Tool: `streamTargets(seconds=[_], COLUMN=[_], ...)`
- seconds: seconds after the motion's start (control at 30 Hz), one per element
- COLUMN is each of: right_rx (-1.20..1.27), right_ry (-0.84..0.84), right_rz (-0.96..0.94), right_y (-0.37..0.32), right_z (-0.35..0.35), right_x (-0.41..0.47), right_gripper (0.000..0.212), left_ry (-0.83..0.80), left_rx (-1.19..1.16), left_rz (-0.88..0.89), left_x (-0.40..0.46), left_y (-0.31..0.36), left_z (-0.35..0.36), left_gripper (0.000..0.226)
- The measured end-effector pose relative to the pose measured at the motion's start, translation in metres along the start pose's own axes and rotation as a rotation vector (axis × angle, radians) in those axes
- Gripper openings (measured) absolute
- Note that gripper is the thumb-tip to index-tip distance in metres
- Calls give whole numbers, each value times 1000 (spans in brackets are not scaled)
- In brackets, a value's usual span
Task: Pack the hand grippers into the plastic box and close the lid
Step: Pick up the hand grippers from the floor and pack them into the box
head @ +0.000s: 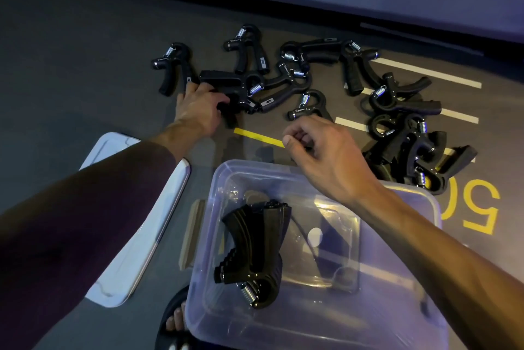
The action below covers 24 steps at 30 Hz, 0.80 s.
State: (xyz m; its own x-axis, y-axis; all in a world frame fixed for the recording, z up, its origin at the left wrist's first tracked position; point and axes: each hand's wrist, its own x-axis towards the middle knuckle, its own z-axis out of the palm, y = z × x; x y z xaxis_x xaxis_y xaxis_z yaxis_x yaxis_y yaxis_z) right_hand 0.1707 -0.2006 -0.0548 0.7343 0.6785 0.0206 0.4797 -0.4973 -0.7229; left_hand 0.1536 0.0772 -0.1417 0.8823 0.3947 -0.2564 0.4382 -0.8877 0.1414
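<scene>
Several black hand grippers (297, 74) with steel springs lie scattered on the dark floor beyond a clear plastic box (215, 236). Inside the box a stack of grippers (252, 250) lies on the left side. My left hand (198, 108) reaches out to the floor and grips the handle of a gripper (226, 86) near the left of the pile. My right hand (317, 148) hovers over the box's far rim, fingers loosely curled, holding nothing that I can see. The white lid (136, 225) lies on the floor to the left of the box.
A heap of grippers (419, 151) is piled to the right of the box. Yellow and white painted markings (479, 208) run across the floor. A sandalled foot (175, 318) shows by the box's near left corner. A dark wall base runs along the back.
</scene>
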Motion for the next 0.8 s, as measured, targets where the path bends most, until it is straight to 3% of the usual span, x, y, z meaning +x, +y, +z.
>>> streamTargets(seconds=[0.13, 0.23, 0.37, 0.47, 0.6, 0.8], right_rx=[-3, 5, 35, 193, 370, 677], right_ry=[12, 23, 68, 150, 188, 62], right_rz=[10, 12, 10, 76, 88, 268], right_y=[-5, -12, -27, -38, -53, -68], right_z=[-2, -6, -15, -25, -38, -49], right_x=[-3, -10, -23, -32, -44, -58], right_gripper=[9, 8, 8, 8, 8, 15], left_ry=[181, 323, 369, 375, 284, -82], left_rx=[-52, -268, -418, -494, -434, -751], left_rz=[124, 147, 239, 370, 571, 767], left_x=[-12, -30, -62, -101, -149, -187], left_y=[-1, 5, 17, 34, 61, 84], left_z=[-11, -37, -88, -131, -166, -181], left_gripper=[27, 27, 29, 34, 30, 30])
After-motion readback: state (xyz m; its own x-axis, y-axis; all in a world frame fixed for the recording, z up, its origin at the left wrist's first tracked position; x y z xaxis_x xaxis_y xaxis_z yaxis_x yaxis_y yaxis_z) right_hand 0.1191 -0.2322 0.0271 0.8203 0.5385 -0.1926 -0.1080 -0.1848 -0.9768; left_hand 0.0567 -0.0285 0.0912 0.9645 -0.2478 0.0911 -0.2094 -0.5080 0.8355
